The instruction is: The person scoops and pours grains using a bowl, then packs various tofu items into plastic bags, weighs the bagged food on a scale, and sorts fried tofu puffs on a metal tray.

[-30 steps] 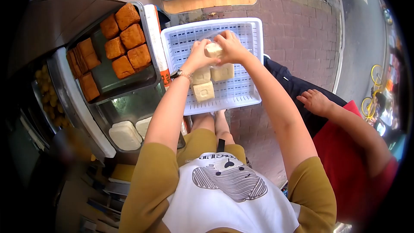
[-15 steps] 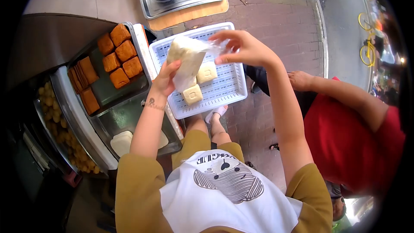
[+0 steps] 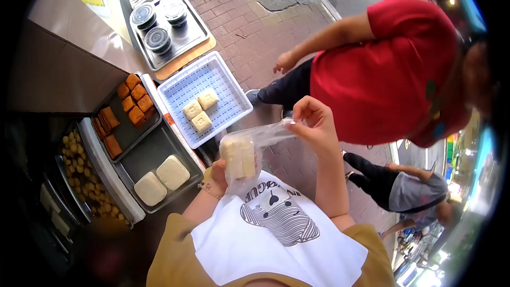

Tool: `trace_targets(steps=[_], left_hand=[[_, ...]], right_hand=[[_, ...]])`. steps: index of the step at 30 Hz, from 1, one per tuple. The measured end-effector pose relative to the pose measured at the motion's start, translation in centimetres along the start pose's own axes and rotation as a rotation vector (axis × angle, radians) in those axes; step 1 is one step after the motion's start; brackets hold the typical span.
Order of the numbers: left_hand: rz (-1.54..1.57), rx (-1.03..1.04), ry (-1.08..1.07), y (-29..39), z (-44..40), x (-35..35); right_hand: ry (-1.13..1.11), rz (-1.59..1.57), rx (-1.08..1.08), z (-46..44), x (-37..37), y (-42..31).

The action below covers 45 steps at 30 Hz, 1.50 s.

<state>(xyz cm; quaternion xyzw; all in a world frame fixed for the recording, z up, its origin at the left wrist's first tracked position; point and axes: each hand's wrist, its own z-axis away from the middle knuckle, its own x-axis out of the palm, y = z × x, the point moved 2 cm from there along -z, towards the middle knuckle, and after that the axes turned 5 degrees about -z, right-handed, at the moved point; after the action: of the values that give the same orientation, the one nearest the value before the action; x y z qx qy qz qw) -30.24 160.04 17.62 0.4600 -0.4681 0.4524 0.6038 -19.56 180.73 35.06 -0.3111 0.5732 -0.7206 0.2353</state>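
A clear plastic bag [image 3: 265, 132] with pale tofu blocks [image 3: 240, 157] in it hangs in front of my chest. My left hand [image 3: 218, 177] is wrapped round its filled lower part, with some fingers hidden behind the tofu. Off to the right, my right hand [image 3: 317, 122] pinches the bag's end and holds it stretched sideways. Beyond the bag stands a light blue plastic basket [image 3: 226, 82], where three stamped tofu blocks [image 3: 199, 111] lie close together.
To the left are a metal tray [image 3: 139, 154] with two large white slabs [image 3: 172, 172], browned tofu pieces [image 3: 136, 98] and small round yellowish items [image 3: 85, 180]. Lidded tubs [image 3: 158, 40] sit on a far tray. A person in a red shirt [image 3: 382, 74] stands close on the right.
The bag has come away from over the basket towards my chest. My right hand, open beside the bag before, now pinches its end. My view has turned, and the red-shirted person appears farther up.
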Motion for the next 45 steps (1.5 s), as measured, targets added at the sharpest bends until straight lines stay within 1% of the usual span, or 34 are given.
trace_targets(steps=[1, 2, 4, 5, 7, 8, 11, 12, 15, 16, 18, 20, 23, 24, 27, 28, 31, 32, 34, 37, 39, 40, 43, 45], left_hand=[[0.109, 0.007, -0.032, -1.7, 0.2, 1.5], [0.225, 0.016, -0.052, -3.3, 0.1, 3.0], [0.256, 0.022, 0.022, -6.1, 0.2, 5.7], [0.169, 0.019, 0.110, -7.3, 0.3, 7.1], [0.231, 0.010, 0.152, -8.9, -0.1, 10.3], [0.257, -0.008, 0.167, -9.7, 0.1, 11.0], [0.116, -0.026, 0.265, -11.1, 0.8, 12.4], [0.120, -0.011, 0.313, -11.6, 0.9, 13.1], [0.095, 0.028, 0.380, -12.8, 1.1, 14.2], [0.083, 0.049, 0.389, -13.1, 1.2, 14.6], [0.075, 0.071, 0.447, -13.7, 1.2, 14.8], [0.104, 0.065, 0.503, -14.1, 0.9, 15.4], [0.079, 0.051, 0.495, -14.5, 1.1, 15.3], [0.070, 0.048, 0.511, -14.6, 1.1, 15.3], [0.021, 0.040, 0.554, -14.2, 1.7, 15.1], [-0.009, 0.033, 0.564, -13.9, 2.0, 14.9], [-0.019, 0.020, 0.562, -14.0, 3.1, 14.6], [-0.010, 0.020, 0.556, -14.1, 3.4, 14.5], [0.005, 0.045, 0.570, -14.3, 3.7, 14.0], [0.043, 0.059, 0.553, -14.1, 4.7, 13.2], [0.063, 0.046, 0.545, -13.9, 5.5, 12.8], [0.069, 0.039, 0.548, -13.8, 5.9, 12.4], [0.060, 0.039, 0.556, -13.6, 6.8, 12.6], [0.015, 0.042, 0.567, -13.7, 7.3, 12.7]], right_hand=[[0.023, -0.165, -0.058, 2.2, -1.1, 0.0], [-0.005, -0.400, -0.079, 4.3, -2.3, 0.1], [-0.010, -0.633, -0.071, 8.4, -3.8, -0.3], [0.003, -0.721, -0.060, 10.4, -4.3, -0.2], [0.033, -0.595, -0.154, 13.8, -4.7, -0.2], [0.052, -0.463, -0.180, 15.4, -4.8, 0.0], [-0.021, -0.246, -0.150, 18.9, -4.8, 1.0], [-0.048, -0.309, -0.083, 19.9, -4.7, 1.0], [-0.121, -0.416, -0.031, 22.0, -4.1, 1.3], [-0.122, -0.340, -0.130, 22.3, -3.8, 1.5], [-0.045, 0.339, -0.283, 23.3, -3.0, 0.9], [0.172, 0.829, -0.452, 23.7, -2.0, 1.5], [0.315, 1.030, -0.487, 23.9, -3.0, 2.8], [0.349, 0.901, -0.505, 23.7, -3.4, 2.3], [0.268, 0.474, -0.379, 23.2, -5.5, 2.3], [0.254, 0.264, -0.350, 23.0, -5.9, 2.2], [0.188, -0.013, -0.268, 22.4, -7.0, 1.6], [0.096, 0.176, -0.346, 22.5, -6.7, 0.9], [0.107, 0.650, -0.479, 23.2, -4.3, -0.2], [0.153, 0.968, -0.601, 23.1, -1.8, 1.6], [0.190, 0.991, -0.634, 22.7, -2.1, 2.7], [0.230, 0.922, -0.627, 22.5, -2.4, 2.3], [0.243, 0.743, -0.556, 21.3, -3.6, 2.7], [0.196, 0.629, -0.506, 21.2, -3.9, 2.3]])
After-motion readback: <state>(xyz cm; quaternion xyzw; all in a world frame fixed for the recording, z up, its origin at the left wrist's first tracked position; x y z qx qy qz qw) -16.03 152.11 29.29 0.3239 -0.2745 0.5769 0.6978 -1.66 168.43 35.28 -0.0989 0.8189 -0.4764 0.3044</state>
